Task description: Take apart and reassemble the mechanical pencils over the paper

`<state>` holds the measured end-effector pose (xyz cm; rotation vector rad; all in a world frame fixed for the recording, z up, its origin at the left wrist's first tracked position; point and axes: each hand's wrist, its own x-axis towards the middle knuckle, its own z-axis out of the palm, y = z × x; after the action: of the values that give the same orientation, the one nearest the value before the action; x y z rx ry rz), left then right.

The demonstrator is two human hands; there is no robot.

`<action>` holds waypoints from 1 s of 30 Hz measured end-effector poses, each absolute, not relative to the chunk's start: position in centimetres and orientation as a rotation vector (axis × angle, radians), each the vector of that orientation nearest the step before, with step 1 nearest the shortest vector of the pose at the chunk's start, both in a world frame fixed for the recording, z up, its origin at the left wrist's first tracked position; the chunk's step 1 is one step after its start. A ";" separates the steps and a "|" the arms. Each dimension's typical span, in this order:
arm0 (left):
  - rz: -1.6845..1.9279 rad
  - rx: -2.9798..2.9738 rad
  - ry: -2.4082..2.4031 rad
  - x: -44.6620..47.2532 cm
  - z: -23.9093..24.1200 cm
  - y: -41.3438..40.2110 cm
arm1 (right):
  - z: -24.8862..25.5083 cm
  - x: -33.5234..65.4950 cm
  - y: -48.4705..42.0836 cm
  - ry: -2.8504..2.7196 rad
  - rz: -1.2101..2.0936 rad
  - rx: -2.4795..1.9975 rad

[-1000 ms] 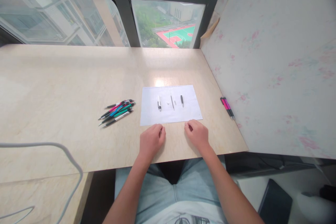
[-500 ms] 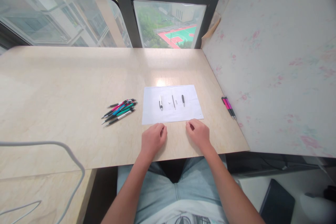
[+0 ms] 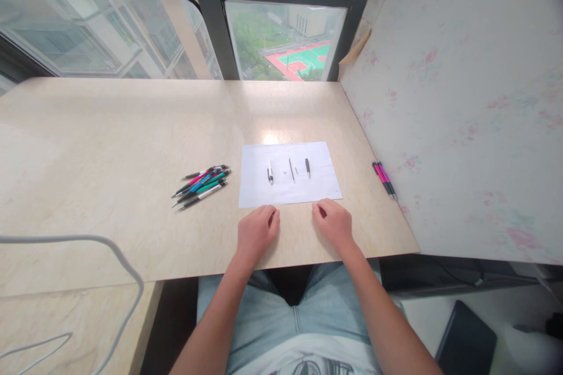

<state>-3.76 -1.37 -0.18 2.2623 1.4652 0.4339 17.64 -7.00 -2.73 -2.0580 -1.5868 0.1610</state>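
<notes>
My left hand [image 3: 258, 231] rests on the table just below the paper's front edge, fingers curled closed and no object showing in them. Likewise curled and empty-looking, my right hand [image 3: 333, 222] lies close to the paper's front right part. On the white sheet of paper [image 3: 259, 196] are the parts of a pen, laid in a row. They are a white pen barrel [image 3: 270, 171] with a black clip, a tiny light piece [image 3: 284, 172], a thin dark refill [image 3: 291, 170], a small spring-like piece [image 3: 296, 170] and a black grip section [image 3: 308, 168] with a pointed tip.
Several assorted pens [image 3: 201, 186] lie in a pile left of the paper. Pink and purple pens [image 3: 384, 180] lie along the wallpapered wall [image 3: 461, 99] at right. A grey cable [image 3: 109, 243] loops over the table [image 3: 109, 146] at lower left. Windows stand behind.
</notes>
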 end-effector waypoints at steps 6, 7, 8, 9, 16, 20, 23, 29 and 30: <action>0.582 2.140 1.590 -3.7 0.7 3.5 | -2.8 17.7 -7.0 -1.590 0.175 -2.056; 0.528 2.182 1.640 -3.3 1.0 4.6 | -2.8 17.7 -7.0 -1.589 0.177 -2.057; 0.475 2.216 1.683 -2.9 1.4 5.6 | -2.9 17.7 -7.0 -1.588 0.178 -2.057; 0.440 2.256 1.725 -2.4 1.7 6.4 | -2.9 17.7 -7.0 -1.588 0.179 -2.058; 0.135 2.310 1.858 0.7 2.5 9.7 | -2.8 17.6 -7.0 -1.579 0.176 -2.064; 0.028 2.269 1.846 1.5 2.5 10.2 | -2.8 17.7 -7.0 -1.584 0.177 -2.060; -0.002 2.232 1.835 1.7 2.6 10.3 | -2.7 17.7 -7.0 -1.592 0.183 -2.049; 0.463 2.063 1.636 0.3 2.9 9.5 | -2.6 17.6 -7.0 -1.581 0.202 -2.054; 0.588 1.964 1.467 -0.1 3.0 9.0 | -2.6 17.6 -7.1 -1.579 0.205 -2.055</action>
<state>-0.10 9.02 2.97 1.9635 1.4670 0.5881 17.58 -7.10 -2.57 -2.0551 -1.5791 0.2050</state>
